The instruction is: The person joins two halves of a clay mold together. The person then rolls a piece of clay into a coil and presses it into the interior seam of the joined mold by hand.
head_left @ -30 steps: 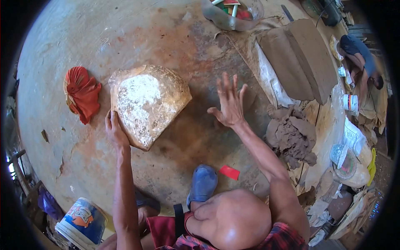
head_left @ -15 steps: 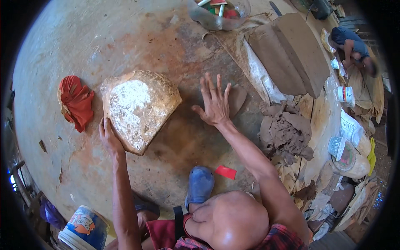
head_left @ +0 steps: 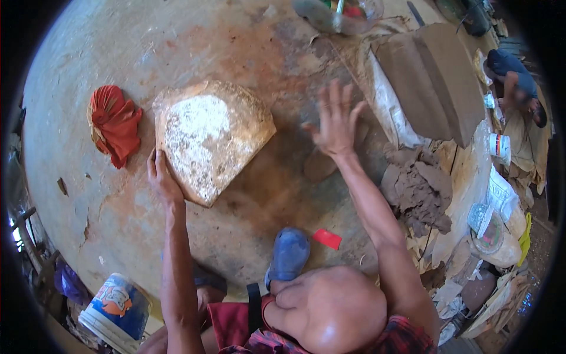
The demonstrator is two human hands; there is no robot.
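Observation:
A large, rough stone-like block [head_left: 236, 127], rounded at the far side and cornered at the near side, bears a patch of white powder. My left hand [head_left: 166, 180] holds its left edge, with the fingers along the side. To the right of the block my right hand [head_left: 336, 124] is raised with its fingers spread and nothing in it, slightly blurred. Below this hand is a blurred, flat grey-brown piece [head_left: 319, 166], probably clay. A darker patch beside the wrist is partly hidden, and I cannot tell what it is.
Left of the block lies a bunched red cloth [head_left: 115, 127]. To the right are a torn clay heap [head_left: 417, 192] and thick clay slabs [head_left: 418, 82]. A red card [head_left: 327, 238] lies by my blue shoe [head_left: 288, 253]. A bucket [head_left: 115, 310] stands lower left; another person [head_left: 516, 82] crouches far right.
My right hand has lifted and moved right, away from the block. The flat grey piece beside it now shows nearer to me and further left. My left hand stays on the block; the view has shifted slightly.

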